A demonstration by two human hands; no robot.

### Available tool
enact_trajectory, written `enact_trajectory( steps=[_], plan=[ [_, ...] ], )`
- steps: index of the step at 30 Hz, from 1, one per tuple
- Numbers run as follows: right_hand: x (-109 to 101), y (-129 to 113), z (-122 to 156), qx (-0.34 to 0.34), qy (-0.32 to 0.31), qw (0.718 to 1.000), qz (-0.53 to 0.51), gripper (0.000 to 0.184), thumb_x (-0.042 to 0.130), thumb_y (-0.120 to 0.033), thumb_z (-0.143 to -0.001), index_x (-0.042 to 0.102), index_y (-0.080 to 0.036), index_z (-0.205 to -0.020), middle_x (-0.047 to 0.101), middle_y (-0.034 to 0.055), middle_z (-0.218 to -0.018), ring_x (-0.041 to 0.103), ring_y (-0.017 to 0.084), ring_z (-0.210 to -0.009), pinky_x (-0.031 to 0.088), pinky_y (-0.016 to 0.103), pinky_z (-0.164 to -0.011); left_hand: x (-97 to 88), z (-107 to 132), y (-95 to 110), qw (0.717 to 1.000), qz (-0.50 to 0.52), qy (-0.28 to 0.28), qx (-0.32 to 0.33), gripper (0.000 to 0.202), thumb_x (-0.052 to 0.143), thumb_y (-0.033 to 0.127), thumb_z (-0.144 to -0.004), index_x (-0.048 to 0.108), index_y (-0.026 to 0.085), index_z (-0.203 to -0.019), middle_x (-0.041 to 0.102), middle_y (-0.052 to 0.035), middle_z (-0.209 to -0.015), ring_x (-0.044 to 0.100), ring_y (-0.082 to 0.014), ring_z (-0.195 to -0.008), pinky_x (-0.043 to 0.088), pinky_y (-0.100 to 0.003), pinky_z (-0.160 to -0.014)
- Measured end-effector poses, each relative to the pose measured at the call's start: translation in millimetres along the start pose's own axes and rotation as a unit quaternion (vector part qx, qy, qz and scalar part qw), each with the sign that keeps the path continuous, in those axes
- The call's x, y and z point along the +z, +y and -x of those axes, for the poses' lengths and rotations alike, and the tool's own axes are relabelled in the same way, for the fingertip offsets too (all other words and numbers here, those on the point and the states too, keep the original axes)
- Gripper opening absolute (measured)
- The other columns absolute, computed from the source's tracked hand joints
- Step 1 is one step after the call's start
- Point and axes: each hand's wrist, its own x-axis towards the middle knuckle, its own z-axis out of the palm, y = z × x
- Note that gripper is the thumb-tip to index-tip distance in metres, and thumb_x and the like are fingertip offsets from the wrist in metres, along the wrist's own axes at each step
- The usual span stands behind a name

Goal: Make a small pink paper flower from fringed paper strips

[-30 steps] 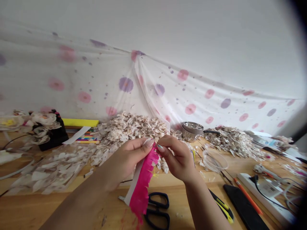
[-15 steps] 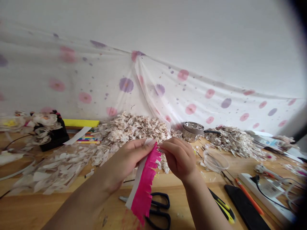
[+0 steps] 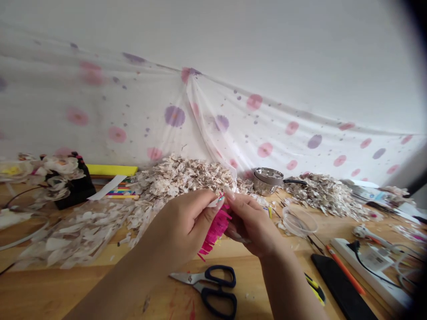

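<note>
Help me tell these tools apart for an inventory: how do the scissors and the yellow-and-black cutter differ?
Colour: the scissors have dark blue handles, while the cutter is yellow and black.
Blades: the scissors' metal blades show plainly, but no blade is visible on the cutter.
View: the scissors are unobstructed, whereas the cutter is partly hidden by the right forearm.
Both lie on the wooden table.

Left hand (image 3: 187, 218) and right hand (image 3: 255, 224) close together, fingers (image 3: 202, 198) curled (forearms (image 3: 287, 280) angled inward)
</note>
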Motion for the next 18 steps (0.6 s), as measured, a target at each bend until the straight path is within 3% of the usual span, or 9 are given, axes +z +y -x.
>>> enact_trajectory(
  steps=[7, 13, 18],
  plan=[
    [-1.0, -1.3, 1.0, -0.001, 0.005, 1.000, 0.016, 0.044, 0.059, -0.052, -0.084, 0.046, -0.018, -0.061, 0.042, -0.0089, -0.040, 0.025, 0.002, -0.031, 0.013, 0.015, -0.030, 0.5, -1.3, -2.2, 1.000, -0.008, -0.004, -0.018, 0.034, 0.035, 0.038, -0.098, 0.047, 0.020, -0.072, 0.052, 0.0029, -0.063, 0.049, -0.0127, -0.058, 0.032, -0.026, -0.056],
    [-1.5, -3.4, 2.5, -0.008, -0.009, 0.999, 0.034, 0.037, 0.063, -0.045, -0.083, 0.050, -0.017, -0.063, 0.041, -0.0096, -0.041, 0.024, 0.002, -0.032, 0.016, 0.015, -0.032, -0.5, -2.3, -4.2, 1.000, -0.016, -0.001, 0.003, 0.031, 0.039, 0.029, -0.096, 0.041, 0.020, -0.067, 0.049, 0.0035, -0.063, 0.046, -0.0116, -0.058, 0.031, -0.024, -0.055],
    [-2.0, -5.6, 4.0, -0.031, -0.007, 0.997, 0.066, 0.032, 0.063, -0.042, -0.085, 0.052, -0.017, -0.066, 0.042, -0.0095, -0.042, 0.027, 0.002, -0.033, 0.018, 0.015, -0.033, 2.8, -3.7, -5.4, 0.998, 0.059, -0.005, -0.007, 0.031, 0.039, 0.034, -0.096, 0.047, 0.020, -0.070, 0.048, 0.0038, -0.062, 0.045, -0.0117, -0.058, 0.033, -0.023, -0.055]
  ],
)
